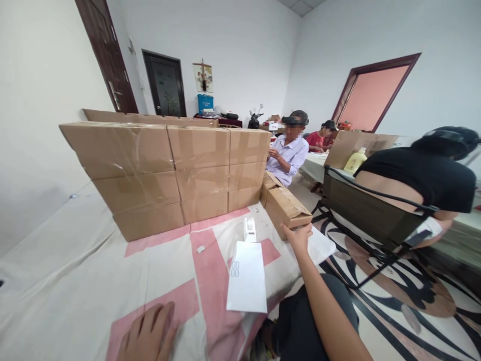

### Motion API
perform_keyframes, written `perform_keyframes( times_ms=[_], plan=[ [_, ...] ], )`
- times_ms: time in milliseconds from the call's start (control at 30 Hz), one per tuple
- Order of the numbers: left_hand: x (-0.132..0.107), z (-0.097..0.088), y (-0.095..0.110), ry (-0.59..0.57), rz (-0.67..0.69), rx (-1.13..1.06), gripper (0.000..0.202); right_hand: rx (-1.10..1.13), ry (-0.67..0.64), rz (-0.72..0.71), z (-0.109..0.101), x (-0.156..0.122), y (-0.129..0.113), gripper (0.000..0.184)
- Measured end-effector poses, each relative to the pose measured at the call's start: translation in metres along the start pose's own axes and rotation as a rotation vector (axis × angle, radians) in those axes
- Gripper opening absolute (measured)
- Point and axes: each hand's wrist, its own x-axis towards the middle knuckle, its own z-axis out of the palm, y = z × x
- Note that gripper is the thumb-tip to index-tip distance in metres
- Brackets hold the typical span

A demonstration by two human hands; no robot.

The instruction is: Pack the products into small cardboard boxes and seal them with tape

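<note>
My left hand [148,333] lies on the cloth-covered table at the bottom of the view, palm down, fingers stretched out and nothing in them. At the table's right edge, my right hand [299,239] grips the near end of a long brown cardboard box [287,204], with its thumb at the left corner and its fingers across the end face. Left of that hand lies a white sheet of paper [248,286] with printed outlines on it. Just beyond the sheet stands a small white plastic object [249,229], its kind unclear.
Taped cardboard boxes [199,173] form a stacked wall across the table's far side. Another carton [269,181] stands behind the held box. A co-worker in a light shirt [289,153] sits beyond; another person sits in a folding chair [372,210] at right. A white sheet [321,244] lies beside my right hand.
</note>
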Motion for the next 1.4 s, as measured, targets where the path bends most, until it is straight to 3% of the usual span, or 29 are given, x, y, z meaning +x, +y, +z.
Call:
perform_keyframes(
  times_ms=[267, 567, 967, 1167, 1400],
  plan=[
    [0.000, -0.015, 0.021, 0.065, -0.029, -0.031, 0.054, -0.037, -0.045, 0.016, 0.006, 0.008, -0.004, 0.138],
    [-0.002, -0.009, 0.013, 0.037, 0.006, 0.001, 0.046, -0.094, -0.065, 0.080, 0.017, 0.036, 0.002, 0.141],
    [-0.005, -0.002, 0.010, 0.116, 0.005, -0.023, 0.044, -0.057, -0.097, -0.010, 0.043, 0.082, 0.012, 0.150],
    [-0.005, -0.001, 0.005, 0.089, 0.044, 0.010, 0.043, -0.085, -0.064, -0.145, 0.057, 0.093, 0.023, 0.131],
    [-0.004, -0.006, 0.016, 0.147, 0.046, 0.041, 0.039, -0.119, -0.112, -0.191, 0.052, 0.091, 0.030, 0.105]
  ],
)
